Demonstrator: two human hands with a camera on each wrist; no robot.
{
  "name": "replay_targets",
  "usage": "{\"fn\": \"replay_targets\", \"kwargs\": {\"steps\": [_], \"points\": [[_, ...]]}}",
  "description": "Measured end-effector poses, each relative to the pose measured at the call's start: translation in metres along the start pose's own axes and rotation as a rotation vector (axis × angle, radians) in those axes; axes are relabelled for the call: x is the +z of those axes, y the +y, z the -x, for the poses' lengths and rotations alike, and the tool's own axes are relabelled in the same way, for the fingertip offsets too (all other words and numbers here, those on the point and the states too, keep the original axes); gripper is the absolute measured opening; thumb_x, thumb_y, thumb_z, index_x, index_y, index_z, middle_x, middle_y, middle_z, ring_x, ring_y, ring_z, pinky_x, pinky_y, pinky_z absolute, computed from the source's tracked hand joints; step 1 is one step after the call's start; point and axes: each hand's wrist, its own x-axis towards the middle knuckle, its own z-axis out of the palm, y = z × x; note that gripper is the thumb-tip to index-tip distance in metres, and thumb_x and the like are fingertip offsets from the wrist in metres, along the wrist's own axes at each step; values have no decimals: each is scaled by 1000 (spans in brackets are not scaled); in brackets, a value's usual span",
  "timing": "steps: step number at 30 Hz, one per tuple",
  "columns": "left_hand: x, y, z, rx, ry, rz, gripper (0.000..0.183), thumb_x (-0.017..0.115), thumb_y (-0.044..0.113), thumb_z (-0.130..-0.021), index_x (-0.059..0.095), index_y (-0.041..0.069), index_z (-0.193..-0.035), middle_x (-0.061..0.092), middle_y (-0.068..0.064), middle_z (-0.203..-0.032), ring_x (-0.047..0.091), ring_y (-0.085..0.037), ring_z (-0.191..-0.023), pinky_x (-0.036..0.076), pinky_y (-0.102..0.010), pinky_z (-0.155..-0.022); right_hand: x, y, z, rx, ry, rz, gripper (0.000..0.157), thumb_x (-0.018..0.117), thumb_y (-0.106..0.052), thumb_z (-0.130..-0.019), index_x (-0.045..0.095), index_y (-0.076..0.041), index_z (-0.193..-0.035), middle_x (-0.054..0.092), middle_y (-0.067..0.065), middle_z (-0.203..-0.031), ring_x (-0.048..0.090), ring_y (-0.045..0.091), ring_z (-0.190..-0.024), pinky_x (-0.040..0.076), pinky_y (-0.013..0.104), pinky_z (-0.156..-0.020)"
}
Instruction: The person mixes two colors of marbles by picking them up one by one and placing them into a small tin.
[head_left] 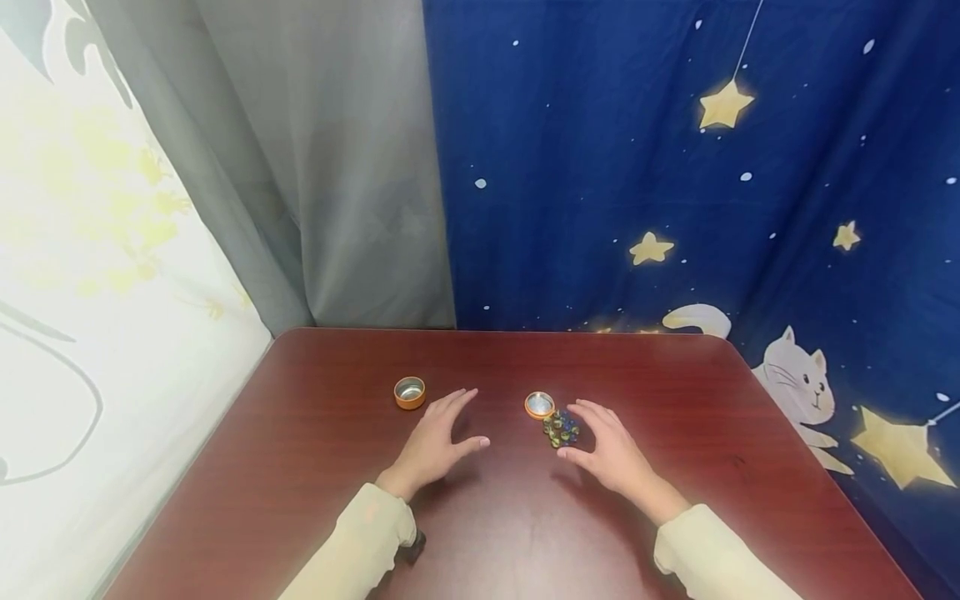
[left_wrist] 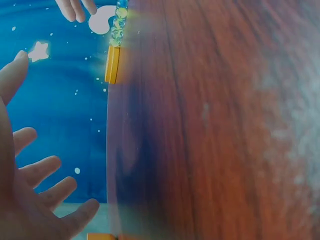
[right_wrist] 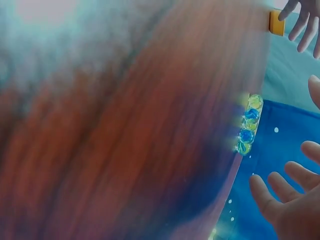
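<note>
Both hands hover over the table with fingers spread, holding nothing. My left hand (head_left: 435, 446) is nearest the small orange round tin (head_left: 409, 393), whose silvery inside faces up; its fingers point past the tin's right side. My right hand (head_left: 611, 446) hangs just right of a cluster of glass marbles (head_left: 561, 429), blue and yellow-green. Touching the marbles' far left edge lies a shallow orange lid (head_left: 539, 405) with its silvery inside upward. In the right wrist view the marbles (right_wrist: 247, 125) sit beyond the spread fingers (right_wrist: 265, 197). The left wrist view shows the marbles (left_wrist: 119, 22) beside the lid's orange rim (left_wrist: 112, 65).
A dark red wooden table (head_left: 517, 533) holds everything. Behind it hang a grey curtain (head_left: 360, 167) and a blue curtain (head_left: 570, 167) with stars and a white cat. A pale patterned cloth (head_left: 90, 292) hangs at the left. Something small and dark (head_left: 412, 547) shows by the left cuff.
</note>
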Motion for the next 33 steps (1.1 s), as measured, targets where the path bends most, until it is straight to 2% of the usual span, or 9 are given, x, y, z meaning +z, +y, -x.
{"fn": "replay_targets", "kwargs": {"steps": [5,10,12,15,19,21,26,33], "points": [[-1,-3,-1,-22,63,54,74,75,45,-83,43,22,-147,43,-4,-147,38,-24,-134,33,-46,-106,2,-2,1,15,38,-7,67,86,-33,-73,59,-8,-129,56,12,-129,50,32,-121,40,53,-97],[-1,-7,-2,-49,108,120,72,79,38,-81,47,21,-143,48,-3,-143,42,-25,-131,35,-45,-105,4,-2,3,39,66,-39,62,87,-27,-72,62,-7,-125,61,10,-115,59,27,-99,50,42,-80],[-2,-9,-2,-65,122,161,71,81,35,-80,48,21,-142,50,-4,-141,46,-26,-128,39,-45,-102,5,-3,3,38,68,-43,61,88,-24,-71,62,-6,-123,62,11,-109,60,26,-94,49,41,-78],[-2,-11,-3,-99,164,243,70,83,31,-79,51,21,-140,56,-9,-131,56,-27,-112,47,-44,-91,5,-4,4,43,65,-32,56,88,-20,-70,64,-5,-119,61,10,-103,59,27,-92,46,43,-78],[-3,-11,-5,-159,236,312,66,84,28,-77,54,20,-136,60,-14,-117,61,-22,-86,49,-39,-76,4,-6,4,86,39,-18,48,87,-15,-70,66,-7,-113,59,6,-94,60,24,-86,47,41,-75],[-4,-12,-6,-181,266,323,64,84,26,-77,56,18,-134,61,-15,-115,60,-18,-80,48,-37,-73,4,-6,3,113,10,-17,45,86,-12,-70,67,-9,-111,59,4,-91,60,22,-83,47,39,-73],[-5,-16,-7,-218,320,353,61,84,22,-77,58,14,-131,62,-17,-114,61,-15,-74,48,-32,-67,3,-7,3,164,-67,-57,41,84,-6,-71,66,-9,-108,58,1,-88,58,17,-80,46,38,-72],[-6,-23,-6,-244,381,392,56,84,19,-78,60,13,-128,62,-18,-113,63,-20,-76,47,-29,-65,5,-6,3,189,-89,-115,38,82,-4,-71,65,-8,-105,57,1,-85,57,12,-73,46,36,-70]]}}
